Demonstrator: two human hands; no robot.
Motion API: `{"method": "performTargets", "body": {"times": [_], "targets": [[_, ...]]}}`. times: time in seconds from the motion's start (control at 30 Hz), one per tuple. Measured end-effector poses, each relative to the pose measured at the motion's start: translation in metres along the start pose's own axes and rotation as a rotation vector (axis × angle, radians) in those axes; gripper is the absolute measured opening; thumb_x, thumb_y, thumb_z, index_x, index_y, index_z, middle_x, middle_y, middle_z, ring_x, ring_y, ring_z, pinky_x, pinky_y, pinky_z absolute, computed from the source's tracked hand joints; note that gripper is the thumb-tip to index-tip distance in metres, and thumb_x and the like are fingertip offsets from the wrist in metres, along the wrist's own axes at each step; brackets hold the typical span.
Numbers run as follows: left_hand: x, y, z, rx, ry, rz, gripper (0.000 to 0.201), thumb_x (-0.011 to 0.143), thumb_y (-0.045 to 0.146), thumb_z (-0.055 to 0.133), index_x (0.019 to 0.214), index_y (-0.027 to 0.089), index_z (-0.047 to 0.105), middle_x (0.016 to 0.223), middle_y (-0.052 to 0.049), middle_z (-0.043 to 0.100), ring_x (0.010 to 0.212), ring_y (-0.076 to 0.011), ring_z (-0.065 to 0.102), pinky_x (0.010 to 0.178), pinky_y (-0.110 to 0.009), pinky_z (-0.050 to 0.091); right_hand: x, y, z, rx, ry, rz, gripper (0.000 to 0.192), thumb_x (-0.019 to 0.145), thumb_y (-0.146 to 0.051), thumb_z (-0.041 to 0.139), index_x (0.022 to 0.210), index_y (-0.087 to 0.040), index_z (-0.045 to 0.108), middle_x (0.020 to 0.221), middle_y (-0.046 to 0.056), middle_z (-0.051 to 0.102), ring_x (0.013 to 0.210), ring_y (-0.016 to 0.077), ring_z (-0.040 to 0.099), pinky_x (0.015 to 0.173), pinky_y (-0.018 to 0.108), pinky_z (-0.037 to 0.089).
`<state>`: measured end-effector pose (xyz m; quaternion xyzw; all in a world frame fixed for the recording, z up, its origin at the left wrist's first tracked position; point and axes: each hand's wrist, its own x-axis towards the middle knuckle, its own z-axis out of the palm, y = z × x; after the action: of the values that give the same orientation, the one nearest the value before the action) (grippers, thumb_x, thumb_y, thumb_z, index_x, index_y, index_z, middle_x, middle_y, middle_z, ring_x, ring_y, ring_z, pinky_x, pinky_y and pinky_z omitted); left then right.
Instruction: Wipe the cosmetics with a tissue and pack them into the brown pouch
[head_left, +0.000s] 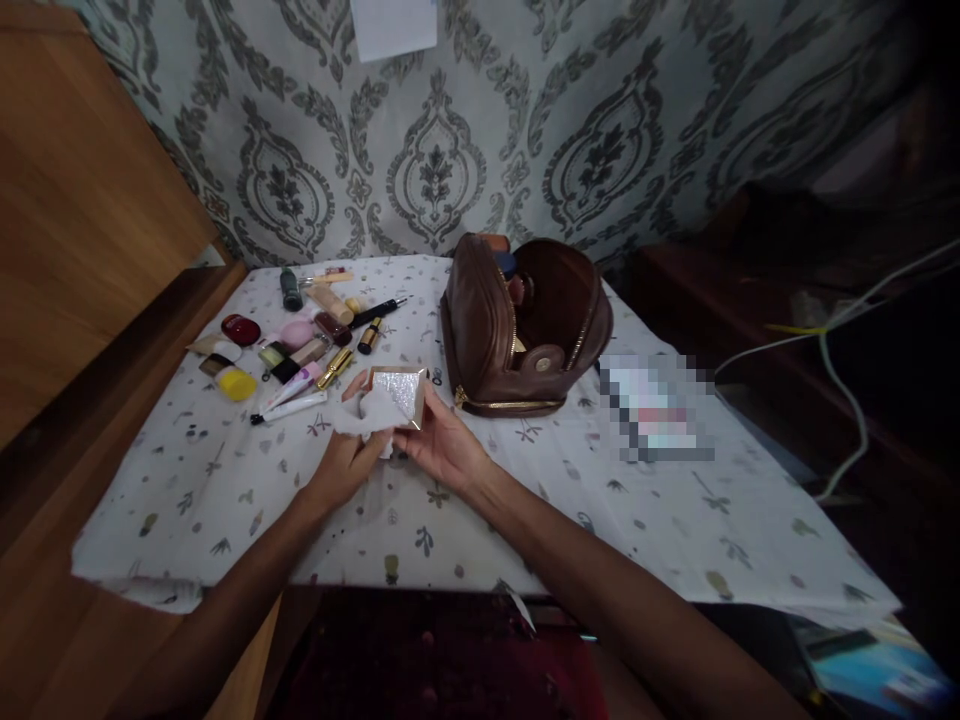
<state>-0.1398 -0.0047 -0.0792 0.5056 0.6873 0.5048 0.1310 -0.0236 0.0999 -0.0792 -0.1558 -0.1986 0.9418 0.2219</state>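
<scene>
My right hand (pixel 457 445) grips a square compact (pixel 409 392) with a gold edge and a silver glitter top. A crumpled white tissue (pixel 371 412) is in my left hand (pixel 352 460), pressed against the compact's near left side. Both hands meet above the front middle of the table, and some fingertips are hidden behind the compact and tissue. Just left of them lie a gold lipstick tube (pixel 335 368) and a white tube (pixel 294 406). Back and to the right, a brown makeup bag (pixel 487 340) stands unzipped with several items inside.
Cosmetics spread over the table's left side, including a red compact (pixel 241 329), a yellow-capped bottle (pixel 235 383) and a dark green bottle (pixel 290 289). A blurred-out flat item (pixel 652 410) lies right of the bag. Wooden furniture (pixel 97 150) borders the left; white cables (pixel 855 400) hang at right.
</scene>
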Motion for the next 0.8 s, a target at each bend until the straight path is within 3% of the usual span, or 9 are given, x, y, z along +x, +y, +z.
{"method": "performTargets", "body": {"times": [0.1, 0.2, 0.33, 0.43, 0.53, 0.67, 0.8], "targets": [[-0.002, 0.000, 0.002, 0.032, -0.015, 0.086, 0.063, 0.091, 0.044, 0.058, 0.146, 0.018, 0.040, 0.144, -0.015, 0.050, 0.135, -0.0288, 0.048, 0.116, -0.044, 0.037, -0.001, 0.003, 0.001, -0.060, -0.019, -0.047, 0.028, 0.081, -0.042, 0.078, 0.099, -0.026, 0.062, 0.088, -0.005, 0.072, 0.073, 0.0128, 0.065, 0.063, 0.023, 0.058], [-0.004, -0.007, 0.004, 0.069, -0.009, 0.118, 0.076, 0.091, 0.044, 0.060, 0.154, 0.020, 0.025, 0.153, -0.016, 0.039, 0.142, -0.0285, 0.040, 0.119, -0.044, 0.033, -0.003, 0.006, 0.001, -0.129, -0.066, -0.042, 0.040, 0.070, -0.044, 0.085, 0.100, -0.028, 0.064, 0.085, -0.007, 0.069, 0.067, 0.0094, 0.060, 0.058, 0.019, 0.052], [-0.002, -0.018, 0.003, 0.094, 0.060, 0.143, 0.072, 0.093, 0.047, 0.056, 0.154, 0.025, 0.025, 0.159, -0.014, 0.031, 0.146, -0.0295, 0.033, 0.121, -0.048, 0.030, -0.004, 0.012, 0.000, -0.269, -0.160, -0.041, 0.052, 0.068, -0.042, 0.087, 0.114, -0.030, 0.065, 0.078, -0.008, 0.063, 0.061, 0.0069, 0.055, 0.056, 0.017, 0.048], [0.000, -0.018, 0.000, 0.115, 0.123, 0.178, 0.066, 0.097, 0.044, 0.049, 0.156, 0.028, 0.022, 0.162, -0.012, 0.028, 0.150, -0.0286, 0.028, 0.123, -0.050, 0.026, -0.005, 0.017, -0.001, -0.344, -0.199, -0.034, 0.051, 0.069, -0.044, 0.085, 0.112, -0.029, 0.065, 0.073, -0.008, 0.060, 0.059, 0.0076, 0.053, 0.057, 0.019, 0.048], [0.001, -0.008, -0.001, 0.161, 0.103, 0.292, 0.068, 0.097, 0.042, 0.049, 0.157, 0.028, 0.020, 0.164, -0.011, 0.025, 0.151, -0.0299, 0.023, 0.123, -0.054, 0.024, -0.007, 0.020, 0.000, -0.362, -0.179, -0.026, 0.048, 0.066, -0.038, 0.087, 0.108, -0.028, 0.066, 0.076, -0.007, 0.062, 0.061, 0.0077, 0.053, 0.056, 0.018, 0.045], [0.001, 0.008, 0.002, 0.221, -0.051, 0.608, 0.068, 0.096, 0.042, 0.052, 0.157, 0.027, 0.025, 0.163, -0.012, 0.027, 0.151, -0.0330, 0.025, 0.120, -0.056, 0.030, -0.007, 0.021, -0.001, -0.264, -0.108, -0.068, 0.048, 0.056, -0.029, 0.090, 0.099, -0.025, 0.068, 0.085, -0.002, 0.069, 0.068, 0.0136, 0.059, 0.057, 0.023, 0.047], [0.000, 0.015, 0.005, 0.167, -0.183, 0.815, 0.056, 0.102, 0.036, 0.042, 0.154, 0.018, 0.033, 0.150, -0.018, 0.049, 0.142, -0.0296, 0.044, 0.112, -0.049, 0.044, -0.001, 0.021, -0.006, -0.202, -0.071, -0.044, 0.038, 0.065, -0.043, 0.083, 0.093, -0.022, 0.066, 0.084, 0.005, 0.071, 0.078, 0.0237, 0.066, 0.064, 0.034, 0.054]]}}
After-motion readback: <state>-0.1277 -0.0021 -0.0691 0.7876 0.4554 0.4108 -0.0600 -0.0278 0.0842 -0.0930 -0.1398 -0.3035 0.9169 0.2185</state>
